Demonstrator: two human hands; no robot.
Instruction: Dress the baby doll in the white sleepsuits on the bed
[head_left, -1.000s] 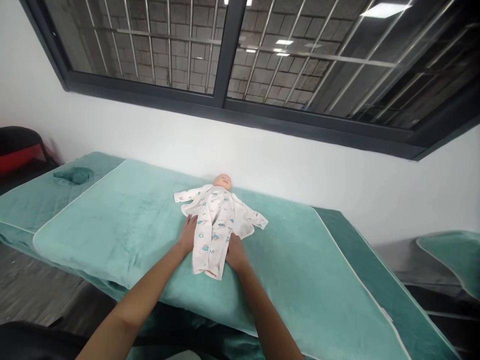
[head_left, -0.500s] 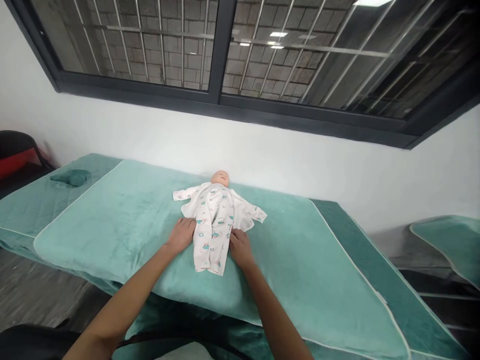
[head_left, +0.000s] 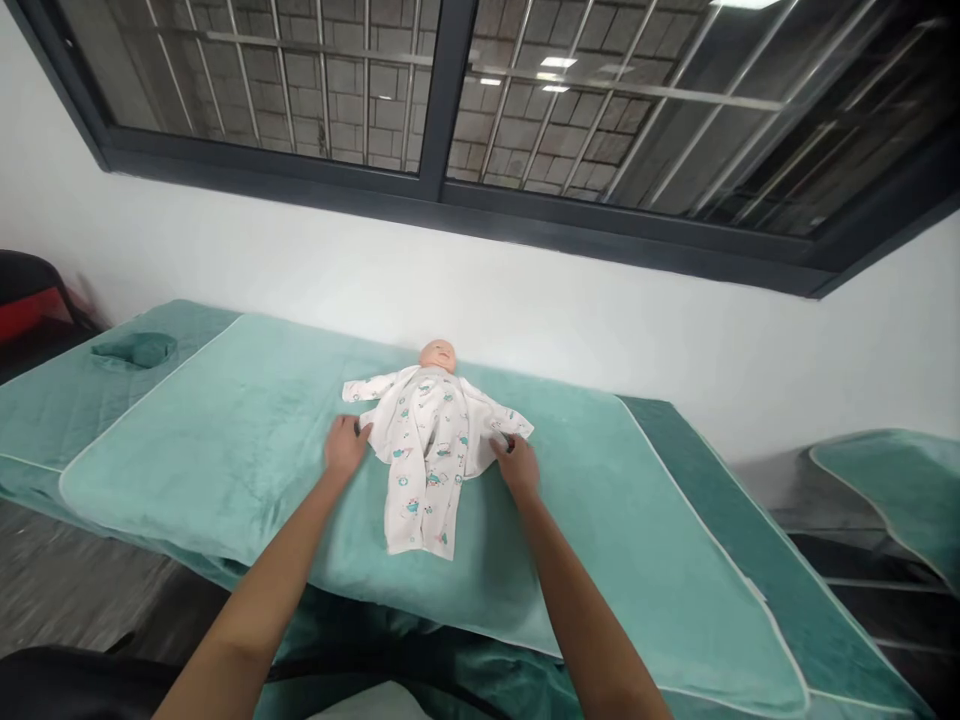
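Nearest my view, low on the green cover [head_left: 600,540], the trousers [head_left: 422,490] lie flat, legs pointing toward the bed's [head_left: 67,400] near edge. The cloth looks thin, soft and light, so I expect it to fold at a touch and give no stiffness to push against; I would lift it by the waist rather than drag a leg.

A little further in, my left hand [head_left: 346,447] has thumb and fingers brought together on one lower corner of the top [head_left: 379,430], and my right hand [head_left: 519,467] pinches the opposite corner. The top is spread wide beneath the trousers, its sleeves out to both sides. I judge the hem the best hold, gripped lightly so the fabric isn't stretched.

Beyond that, the doll's [head_left: 437,354] head shows above the clothes, near the wall [head_left: 525,310]. It looks smooth and firm, perhaps slippery; I'd support it from below. What the clothes cover I cannot tell. Furthest off is the barred window [head_left: 440,110].
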